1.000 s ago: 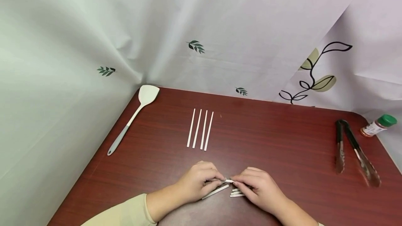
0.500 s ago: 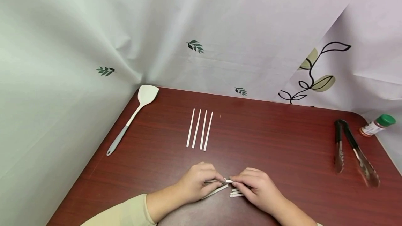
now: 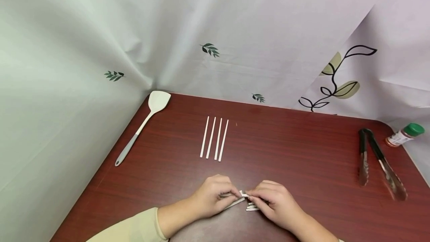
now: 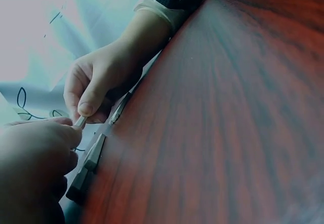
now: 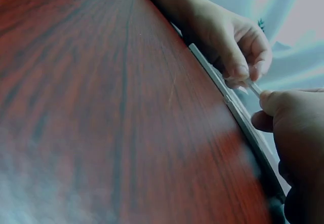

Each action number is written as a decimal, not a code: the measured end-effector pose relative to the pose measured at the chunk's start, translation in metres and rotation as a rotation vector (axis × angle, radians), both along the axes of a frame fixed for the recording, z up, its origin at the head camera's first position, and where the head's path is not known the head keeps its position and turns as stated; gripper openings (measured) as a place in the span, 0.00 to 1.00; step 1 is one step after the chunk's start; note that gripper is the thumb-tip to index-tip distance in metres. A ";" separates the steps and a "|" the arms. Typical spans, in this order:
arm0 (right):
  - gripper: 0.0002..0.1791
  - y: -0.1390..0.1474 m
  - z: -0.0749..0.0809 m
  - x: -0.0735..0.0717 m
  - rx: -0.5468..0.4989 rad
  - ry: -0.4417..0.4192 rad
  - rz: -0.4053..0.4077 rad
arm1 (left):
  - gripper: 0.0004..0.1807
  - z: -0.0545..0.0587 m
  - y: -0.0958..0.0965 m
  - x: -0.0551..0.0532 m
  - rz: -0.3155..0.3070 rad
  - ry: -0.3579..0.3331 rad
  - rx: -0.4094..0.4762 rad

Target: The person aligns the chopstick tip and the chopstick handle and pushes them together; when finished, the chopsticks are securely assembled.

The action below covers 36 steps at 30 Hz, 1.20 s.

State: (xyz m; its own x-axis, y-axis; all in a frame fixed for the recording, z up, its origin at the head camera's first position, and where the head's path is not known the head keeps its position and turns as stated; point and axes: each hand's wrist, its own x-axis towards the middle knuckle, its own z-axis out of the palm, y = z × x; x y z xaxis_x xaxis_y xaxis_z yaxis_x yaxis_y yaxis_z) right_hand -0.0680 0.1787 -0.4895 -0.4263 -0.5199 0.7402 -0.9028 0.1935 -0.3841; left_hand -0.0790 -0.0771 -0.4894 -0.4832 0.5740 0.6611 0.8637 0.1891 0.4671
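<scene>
Between the fingertips of both hands is a short thin white stick [image 3: 245, 195], near the front of the table. My left hand [image 3: 215, 197] pinches its left end and my right hand [image 3: 277, 200] pinches its right end. Both wrist views show the stick [image 5: 254, 88] bridging the two hands, its ends covered by fingers. Another white stick [image 3: 235, 202] lies on the table, partly hidden beneath the left hand. Several more white sticks [image 3: 252, 208] lie by the right thumb, their right ends hidden. The sticks' exact kind cannot be told.
Farther back, several long white sticks [image 3: 214, 139] lie side by side on the red-brown table [image 3: 289, 148]. A white spatula [image 3: 144, 124] lies at the left edge. Black-handled metal tongs [image 3: 381, 160] and a green-capped spice bottle [image 3: 404, 135] are at the right. Patterned cloth hangs behind.
My left thumb has shifted slightly, covering more of the stick lying beneath it. Both hands keep their pinch on the short white stick, and the other things have not moved.
</scene>
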 end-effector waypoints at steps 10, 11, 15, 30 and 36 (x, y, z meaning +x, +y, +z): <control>0.20 0.030 0.000 -0.027 -0.143 -0.208 -0.084 | 0.13 0.000 -0.005 -0.002 0.169 -0.085 -0.010; 0.22 0.034 -0.002 -0.029 -0.149 -0.247 -0.108 | 0.13 0.000 -0.005 -0.002 0.182 -0.095 -0.026; 0.22 0.042 -0.003 -0.037 -0.171 -0.391 -0.201 | 0.14 0.001 -0.007 -0.003 0.222 -0.114 -0.101; 0.26 0.028 0.009 -0.072 -0.418 -0.881 -0.344 | 0.13 -0.001 -0.007 -0.012 0.164 -0.067 -0.204; 0.22 0.018 0.015 -0.082 -0.412 -0.950 -0.408 | 0.18 -0.001 -0.008 -0.015 0.168 -0.129 -0.221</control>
State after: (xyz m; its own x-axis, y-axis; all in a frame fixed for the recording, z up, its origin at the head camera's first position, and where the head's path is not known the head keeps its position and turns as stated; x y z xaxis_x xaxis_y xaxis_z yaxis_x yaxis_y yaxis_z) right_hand -0.1503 0.1964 -0.4749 -0.9944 -0.0012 0.1060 -0.1055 0.1074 -0.9886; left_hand -0.0939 -0.0852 -0.4907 -0.6553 0.6021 0.4561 0.7480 0.4332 0.5029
